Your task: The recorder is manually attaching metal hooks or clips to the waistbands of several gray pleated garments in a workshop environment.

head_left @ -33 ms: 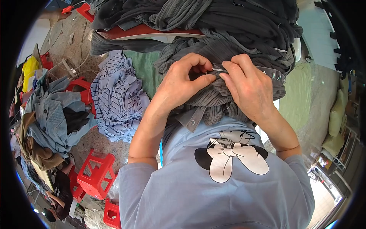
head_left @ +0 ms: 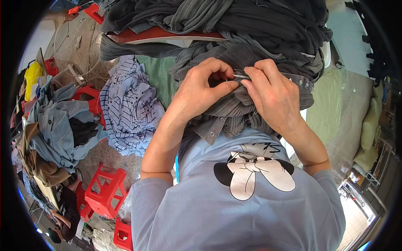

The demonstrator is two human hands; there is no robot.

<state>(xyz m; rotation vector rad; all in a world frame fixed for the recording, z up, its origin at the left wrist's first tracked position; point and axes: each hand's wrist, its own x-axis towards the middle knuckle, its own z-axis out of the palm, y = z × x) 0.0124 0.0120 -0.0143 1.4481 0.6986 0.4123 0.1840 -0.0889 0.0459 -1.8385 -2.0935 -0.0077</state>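
A dark grey ribbed garment [head_left: 228, 109] lies bunched in front of my body. My left hand [head_left: 205, 85] pinches the edge of its band between thumb and fingertips, where a small metal piece shows. Close beside it, my right hand [head_left: 274, 94] is closed on a slim, pointed metal tool [head_left: 240, 76], whose kind I cannot make out; its tip points toward the left fingertips. Right of the right hand, the garment's band [head_left: 302, 82] carries several small metal fasteners. A flap with a round eyelet [head_left: 212, 134] hangs below the hands.
A big heap of dark garments [head_left: 268, 25] lies beyond the hands. On the left are a striped blue cloth pile [head_left: 130, 108], a heap of blue-grey clothes [head_left: 58, 129] and a red plastic stool [head_left: 104, 192]. Another person's hand [head_left: 63, 16] shows at the upper left.
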